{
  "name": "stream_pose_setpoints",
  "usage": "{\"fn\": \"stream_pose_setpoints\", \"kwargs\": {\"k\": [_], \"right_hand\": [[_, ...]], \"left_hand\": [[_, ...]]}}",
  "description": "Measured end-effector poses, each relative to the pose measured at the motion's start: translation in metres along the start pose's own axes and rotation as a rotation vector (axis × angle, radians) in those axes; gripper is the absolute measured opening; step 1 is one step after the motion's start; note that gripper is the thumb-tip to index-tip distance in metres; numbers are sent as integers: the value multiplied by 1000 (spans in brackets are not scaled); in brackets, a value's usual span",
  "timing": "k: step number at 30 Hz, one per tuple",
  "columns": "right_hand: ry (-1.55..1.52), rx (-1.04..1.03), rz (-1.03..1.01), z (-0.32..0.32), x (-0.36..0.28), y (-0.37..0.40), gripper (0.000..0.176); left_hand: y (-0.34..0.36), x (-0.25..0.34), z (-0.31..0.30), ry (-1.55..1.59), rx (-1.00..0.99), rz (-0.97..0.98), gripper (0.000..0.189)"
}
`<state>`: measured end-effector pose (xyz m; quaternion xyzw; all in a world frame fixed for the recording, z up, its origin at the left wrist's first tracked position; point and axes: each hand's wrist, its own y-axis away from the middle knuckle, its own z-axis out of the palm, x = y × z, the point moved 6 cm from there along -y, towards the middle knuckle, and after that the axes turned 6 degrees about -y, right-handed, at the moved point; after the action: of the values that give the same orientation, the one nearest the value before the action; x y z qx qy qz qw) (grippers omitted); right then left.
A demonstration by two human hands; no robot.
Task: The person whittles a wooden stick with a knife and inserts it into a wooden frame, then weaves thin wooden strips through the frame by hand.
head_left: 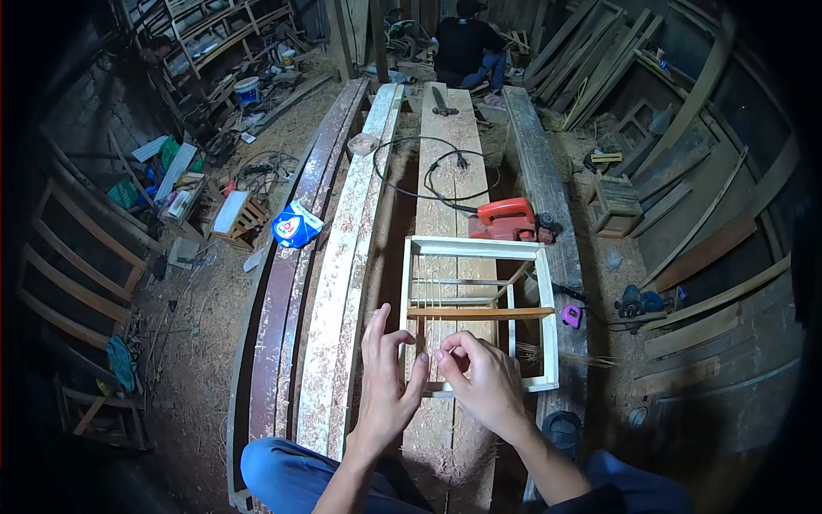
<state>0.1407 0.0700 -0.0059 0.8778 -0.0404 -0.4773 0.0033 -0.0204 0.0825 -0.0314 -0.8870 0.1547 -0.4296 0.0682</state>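
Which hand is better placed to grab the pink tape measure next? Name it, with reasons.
Probably the right hand: the pink tape measure lies on that side, just beyond the wooden frame. The left hand would have to cross over. Whether the right pinches something is unclear.

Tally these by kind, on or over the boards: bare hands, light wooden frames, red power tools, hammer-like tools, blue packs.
Hands, left hand and right hand: 2
Wooden frame: 1
Red power tool: 1
Hammer-like tool: 1
Blue pack: 1
Total: 6
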Motion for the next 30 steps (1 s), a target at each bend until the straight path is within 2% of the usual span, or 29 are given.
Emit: {"fn": "stream_pose_setpoints", "kwargs": {"k": [3,5,7,13,21,22,23,24,26,28,30], "right_hand": [[5,14,-30,4,5,1,23],[20,34,-72,2,5,1,23],[2,-104,-29,5,5,2,24],[-47,-168,34,6,10,-2,24],[-61,-114,-10,9,6,-1,22],[-47,-85,-16,7,5,-1,23],[-24,-51,-78,6,6,-1,22],[-26,-35,-78,5,8,0,22],[89,83,-244,-3,2,6,20],[155,138,-294,-15,1,13,19],[353,136,-399,-26,-1,20,20]], "left_hand": [[0,2,0,-86,-6,-39,35],[0,-2,5,63,-47,-103,35],[1,-7,10,85,-41,-91,36],[1,-6,9,83,-72,-71,38],[0,-7,8,153,-59,-52,45],[-3,0,3,22,-35,-25,46],[-4,6,-2,-110,-15,2,47],[-7,12,-4,-110,-19,18,47],[-11,16,-9,-31,18,-4,48],[-14,30,-9,-262,48,102,56],[-16,34,-2,-329,35,146,58]]}}
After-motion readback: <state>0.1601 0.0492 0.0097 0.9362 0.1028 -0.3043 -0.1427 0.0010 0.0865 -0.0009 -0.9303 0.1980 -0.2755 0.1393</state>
